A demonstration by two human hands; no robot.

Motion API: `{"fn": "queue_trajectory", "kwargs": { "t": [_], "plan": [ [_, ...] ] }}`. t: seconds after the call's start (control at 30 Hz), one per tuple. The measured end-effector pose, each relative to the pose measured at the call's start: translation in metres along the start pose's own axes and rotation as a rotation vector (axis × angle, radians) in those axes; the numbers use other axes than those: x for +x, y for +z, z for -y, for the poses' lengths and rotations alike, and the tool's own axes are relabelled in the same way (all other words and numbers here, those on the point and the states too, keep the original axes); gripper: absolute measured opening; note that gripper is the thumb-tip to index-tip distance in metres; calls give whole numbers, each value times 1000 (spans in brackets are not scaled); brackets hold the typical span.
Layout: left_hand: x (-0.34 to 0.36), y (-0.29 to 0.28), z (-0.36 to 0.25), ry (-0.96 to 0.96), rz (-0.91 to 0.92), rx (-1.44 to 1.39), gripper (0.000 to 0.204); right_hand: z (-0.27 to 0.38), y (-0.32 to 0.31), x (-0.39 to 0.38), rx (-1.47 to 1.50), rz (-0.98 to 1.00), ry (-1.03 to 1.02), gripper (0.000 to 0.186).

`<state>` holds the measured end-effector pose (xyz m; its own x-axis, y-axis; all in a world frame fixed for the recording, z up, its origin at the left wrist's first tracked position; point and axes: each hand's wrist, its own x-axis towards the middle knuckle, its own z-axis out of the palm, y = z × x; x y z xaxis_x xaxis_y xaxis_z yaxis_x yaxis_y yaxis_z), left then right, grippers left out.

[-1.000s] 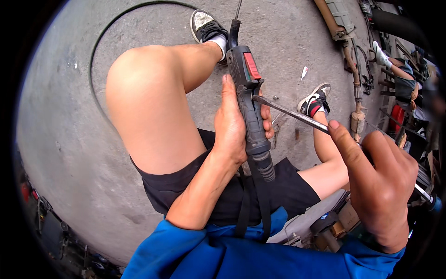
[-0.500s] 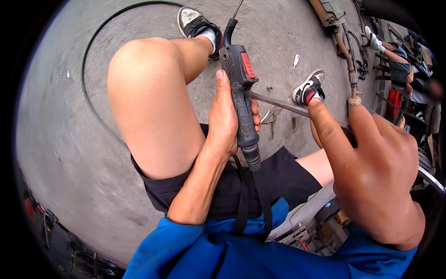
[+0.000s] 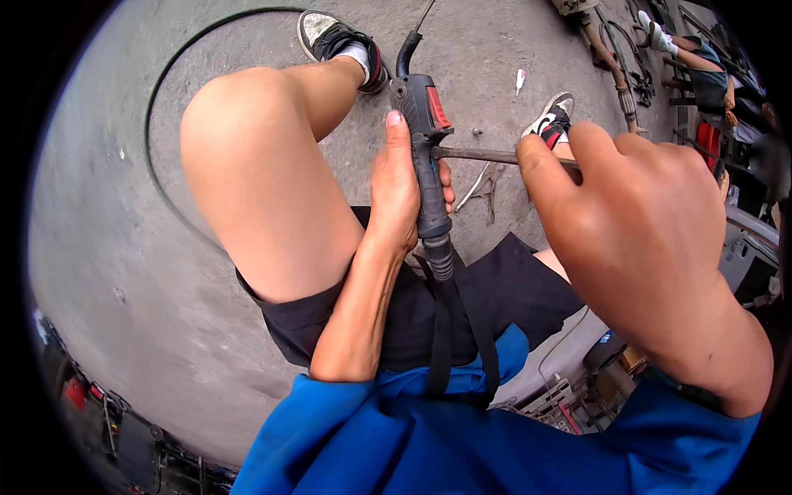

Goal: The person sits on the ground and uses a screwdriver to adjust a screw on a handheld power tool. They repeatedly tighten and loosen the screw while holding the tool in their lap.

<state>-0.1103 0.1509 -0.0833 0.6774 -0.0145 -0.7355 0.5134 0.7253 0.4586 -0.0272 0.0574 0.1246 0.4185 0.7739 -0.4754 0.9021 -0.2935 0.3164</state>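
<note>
My left hand (image 3: 398, 186) is wrapped round a black welding torch (image 3: 422, 148), its thumb lying along the handle. A red insert (image 3: 436, 106) sits in the torch's right side, and a bent black neck rises from the top with a thin rod or wire beyond it. In my right hand (image 3: 639, 206) is a tool with a long flat metal shaft, likely a screwdriver (image 3: 478, 154); its grip is hidden by my fingers. The shaft's tip meets the torch's right side just under the lever (image 3: 443, 132) below the red insert.
A black cable (image 3: 157, 99) curves over the concrete floor on the left. A small white-and-red tube (image 3: 520, 81), a small metal part (image 3: 477, 131) and a pale strip (image 3: 472, 188) lie on the floor. At the far right, another person's leg (image 3: 697, 59) shows among metal parts.
The screwdriver's shaft has turned closer to level, and my right hand has shifted, its fingers curling more over the tool. My left hand still holds the torch in much the same place.
</note>
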Motion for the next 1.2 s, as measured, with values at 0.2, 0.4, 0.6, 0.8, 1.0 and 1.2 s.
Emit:
{"fn": "queue_trajectory", "kwargs": {
  "t": [0.2, 0.4, 0.6, 0.8, 1.0, 1.2],
  "plan": [
    [-12, 28, -15, -4, 63, 61, 73, 2, 49, 13, 291, -71, 15, 12],
    [-2, 6, -12, -67, 113, -293, 73, 9, 58, 6, 407, -167, 120, 9],
    [-5, 10, -14, -25, 114, -246, 72, 17, 65, 11, 400, -230, 163, 7],
    [-6, 18, -15, 35, 28, -158, 71, 17, 66, 13, 297, -229, 141, 12],
    [-7, 20, -14, 54, 14, -147, 71, 19, 65, 13, 242, -217, 125, 14],
    [-6, 19, -12, 59, 34, -149, 71, 23, 61, 12, 207, -197, 134, 14]
  ]
}}
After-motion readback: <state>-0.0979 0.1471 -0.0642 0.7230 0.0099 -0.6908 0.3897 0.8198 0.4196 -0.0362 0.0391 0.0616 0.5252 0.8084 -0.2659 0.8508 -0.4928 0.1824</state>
